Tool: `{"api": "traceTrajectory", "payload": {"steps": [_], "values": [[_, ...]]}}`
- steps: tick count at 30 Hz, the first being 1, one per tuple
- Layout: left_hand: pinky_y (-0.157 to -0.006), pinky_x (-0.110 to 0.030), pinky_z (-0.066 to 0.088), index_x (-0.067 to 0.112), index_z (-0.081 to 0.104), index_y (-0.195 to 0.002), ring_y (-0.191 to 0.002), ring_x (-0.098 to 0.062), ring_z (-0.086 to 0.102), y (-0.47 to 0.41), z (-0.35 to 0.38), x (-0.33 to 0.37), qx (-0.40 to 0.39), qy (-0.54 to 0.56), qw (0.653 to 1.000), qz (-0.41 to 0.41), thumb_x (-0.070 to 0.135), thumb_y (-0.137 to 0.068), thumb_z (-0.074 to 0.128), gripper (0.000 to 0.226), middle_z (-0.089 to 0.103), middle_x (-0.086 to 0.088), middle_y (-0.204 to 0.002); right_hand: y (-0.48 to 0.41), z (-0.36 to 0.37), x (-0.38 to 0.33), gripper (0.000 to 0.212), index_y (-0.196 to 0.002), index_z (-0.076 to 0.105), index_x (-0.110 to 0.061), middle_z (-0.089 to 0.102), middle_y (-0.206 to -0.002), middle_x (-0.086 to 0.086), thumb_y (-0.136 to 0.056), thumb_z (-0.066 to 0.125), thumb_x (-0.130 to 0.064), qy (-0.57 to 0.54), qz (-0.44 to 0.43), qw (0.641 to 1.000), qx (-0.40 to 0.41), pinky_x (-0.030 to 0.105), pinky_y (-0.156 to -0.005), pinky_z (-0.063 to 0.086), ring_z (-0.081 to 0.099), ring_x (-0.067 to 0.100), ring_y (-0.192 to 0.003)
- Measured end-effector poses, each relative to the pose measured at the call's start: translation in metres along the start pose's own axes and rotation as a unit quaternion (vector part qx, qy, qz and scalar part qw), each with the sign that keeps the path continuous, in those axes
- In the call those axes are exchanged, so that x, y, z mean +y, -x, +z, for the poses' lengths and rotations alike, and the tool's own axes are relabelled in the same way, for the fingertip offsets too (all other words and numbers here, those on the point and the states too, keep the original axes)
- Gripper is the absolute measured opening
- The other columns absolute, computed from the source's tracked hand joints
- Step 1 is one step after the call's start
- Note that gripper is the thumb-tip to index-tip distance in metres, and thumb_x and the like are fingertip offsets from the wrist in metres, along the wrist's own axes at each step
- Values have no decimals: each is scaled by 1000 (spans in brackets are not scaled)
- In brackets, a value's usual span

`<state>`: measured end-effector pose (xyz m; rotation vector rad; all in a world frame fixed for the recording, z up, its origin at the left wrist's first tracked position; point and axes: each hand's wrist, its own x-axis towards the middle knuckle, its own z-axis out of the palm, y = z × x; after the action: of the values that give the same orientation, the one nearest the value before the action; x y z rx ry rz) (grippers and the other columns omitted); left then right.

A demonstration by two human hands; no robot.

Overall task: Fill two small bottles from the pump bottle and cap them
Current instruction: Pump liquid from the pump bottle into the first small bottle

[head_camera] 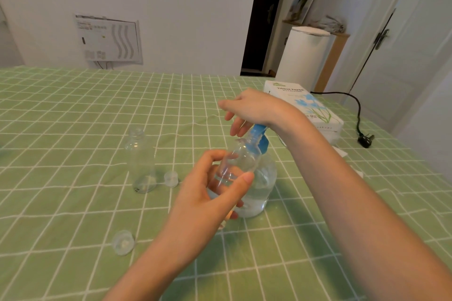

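Observation:
My left hand point(215, 193) grips a small clear bottle point(238, 161), tilted with its open mouth up against the blue nozzle of the pump bottle point(263, 183). The pump bottle stands on the table and holds clear liquid. My right hand point(254, 107) rests on top of its blue pump head point(259, 137), fingers spread and hanging down. A second small clear bottle point(141, 161) stands upright and uncapped to the left. Two clear caps lie on the cloth: one cap point(171, 178) beside that bottle, the other cap point(123, 242) nearer to me.
The table carries a green checked cloth point(73, 117). A white tissue paper pack point(305, 107) lies behind the pump bottle at the right. A black cable with a plug point(365, 140) lies near the table's right edge. A white cylinder point(303, 56) stands beyond the table.

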<state>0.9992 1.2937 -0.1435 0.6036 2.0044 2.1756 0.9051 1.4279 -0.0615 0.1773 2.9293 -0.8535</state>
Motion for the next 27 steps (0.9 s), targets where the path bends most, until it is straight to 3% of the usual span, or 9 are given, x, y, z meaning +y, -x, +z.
{"api": "traceTrajectory", "payload": {"steps": [6,10,15,19,24,27], "values": [[-49,-16,49,34,60,-93,-58,-5,59,0,-1,-6,-1,-13,1000,-4,44,-65,65,30,66,13,-67,2,6,2,34,-105,67,-7,72,-103,13,-96,46,-32,14,8,1000,-22,39,-90,51,67,30,-99],[-47,-13,46,39,59,-89,-54,-3,59,0,-2,-7,1,-22,1000,1,46,-65,65,26,66,14,-68,2,7,1,39,-111,65,-1,71,-107,17,-95,47,-32,25,3,1000,-6,42,-93,50,66,27,-92],[-48,-13,47,38,58,-96,-58,-4,59,0,-2,-3,5,-24,1000,10,46,-66,64,32,67,14,-71,3,-1,-3,44,-117,62,3,74,-93,11,-95,46,-31,37,-16,999,33,31,-75,50,64,23,-81],[-46,-12,45,34,58,-97,-54,-2,58,1,-2,-1,5,-24,1000,10,45,-65,63,34,66,16,-68,4,0,-4,42,-115,62,2,74,-89,8,-95,45,-29,35,-16,999,30,33,-82,52,64,22,-82],[-46,-13,45,36,58,-93,-54,-2,59,0,-1,-1,1,-19,1000,8,47,-65,63,31,66,14,-67,6,0,-2,37,-110,65,1,75,-93,8,-94,48,-27,36,-8,999,25,31,-82,51,69,26,-98],[-48,-18,49,31,60,-94,-57,-7,60,0,-1,-5,-1,-5,1000,3,44,-65,65,32,65,9,-68,6,5,0,37,-114,63,3,74,-100,13,-93,53,-25,41,-5,999,12,40,-91,52,69,26,-93]]}}
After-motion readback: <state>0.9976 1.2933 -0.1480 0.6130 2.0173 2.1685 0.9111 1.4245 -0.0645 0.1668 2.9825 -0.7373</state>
